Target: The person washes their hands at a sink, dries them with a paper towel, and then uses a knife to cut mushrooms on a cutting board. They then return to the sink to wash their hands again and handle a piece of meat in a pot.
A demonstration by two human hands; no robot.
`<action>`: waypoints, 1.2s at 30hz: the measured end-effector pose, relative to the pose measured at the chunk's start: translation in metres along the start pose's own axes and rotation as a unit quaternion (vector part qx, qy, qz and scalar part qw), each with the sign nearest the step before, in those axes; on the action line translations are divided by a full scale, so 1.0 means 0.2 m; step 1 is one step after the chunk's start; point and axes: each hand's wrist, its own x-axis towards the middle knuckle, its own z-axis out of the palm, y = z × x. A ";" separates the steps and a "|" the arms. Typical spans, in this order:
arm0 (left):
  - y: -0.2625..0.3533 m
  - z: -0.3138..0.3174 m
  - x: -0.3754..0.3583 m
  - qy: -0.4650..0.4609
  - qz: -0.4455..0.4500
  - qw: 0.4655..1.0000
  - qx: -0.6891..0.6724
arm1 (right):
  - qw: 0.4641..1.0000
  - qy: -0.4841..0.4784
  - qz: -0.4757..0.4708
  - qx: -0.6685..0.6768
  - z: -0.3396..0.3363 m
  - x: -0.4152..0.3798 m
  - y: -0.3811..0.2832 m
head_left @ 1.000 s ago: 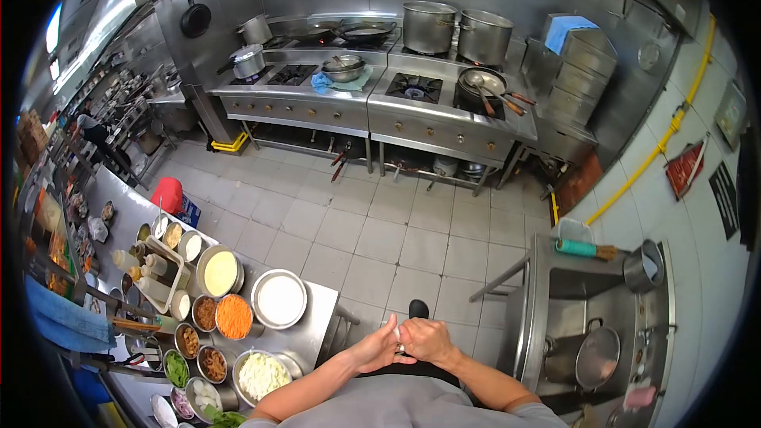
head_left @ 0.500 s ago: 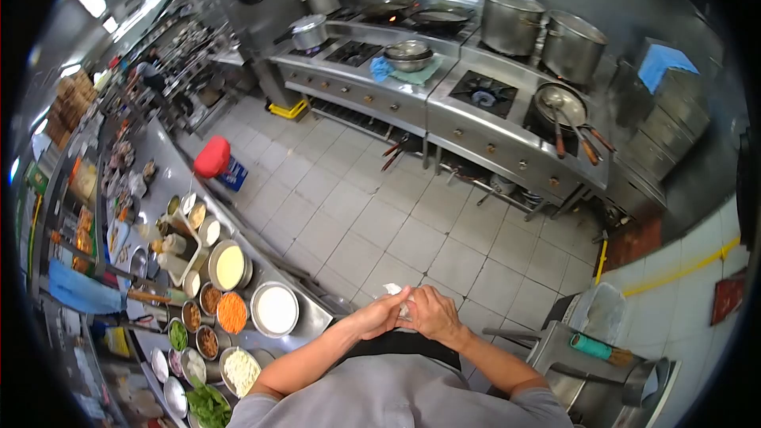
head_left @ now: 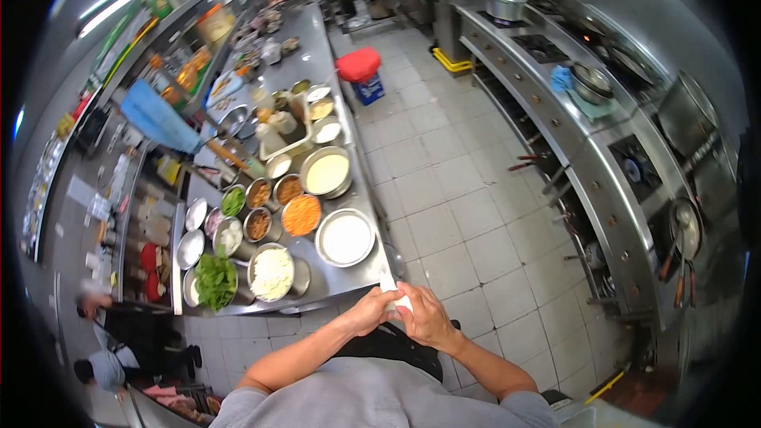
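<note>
Worktop [head_left: 366, 272] now fills the left and centre of view; a second ago it sat low on the left. Cooking range [head_left: 604, 203] has swung to the right side and the sink has dropped out of view. Dark-clothed figures [head_left: 131, 341] now show at lower left, beyond the worktop's near left corner; blurred, count uncertain.

On the worktop: wide bowl of white contents [head_left: 346, 237] by the right edge, close to the near right corner. Bowl of yellow contents [head_left: 326, 172] farther up the same edge. Pale shreds [head_left: 272, 273] at the near edge, leafy greens [head_left: 216, 281] toward the near left corner, orange shreds [head_left: 302, 215] between the pale shreds and the yellow.

Left hand [head_left: 369, 311] and right hand [head_left: 430, 319] just off the near right corner; earlier, over floor tiles. Grip of both: fingers closed together, pinching a crumpled white piece [head_left: 404, 302] between them. More of it shows than a second ago.

Hard to make out: most of the piece is covered by fingers; paper or cloth, cannot tell. Lower right fades into dark vignette.
</note>
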 end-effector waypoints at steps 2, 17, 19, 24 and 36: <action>-0.05 -0.10 -0.12 0.022 0.015 0.999 0.033 | 0.998 -0.039 -0.045 -0.009 0.09 0.05 -0.07; -0.49 -1.37 -1.33 -0.039 0.169 0.984 -0.050 | 0.987 -0.112 -0.111 0.024 1.61 0.13 -0.89; -0.53 -1.53 -1.58 -0.004 0.183 0.977 -0.106 | 0.971 -0.189 -0.132 0.065 1.80 0.19 -1.05; -0.76 -1.91 -2.11 0.042 0.237 0.938 -0.250 | 0.871 -0.460 -0.051 0.167 2.25 0.39 -1.39; -1.17 -2.79 -2.84 0.450 0.326 0.805 -0.208 | 0.734 -0.636 -0.181 0.155 3.67 0.61 -1.79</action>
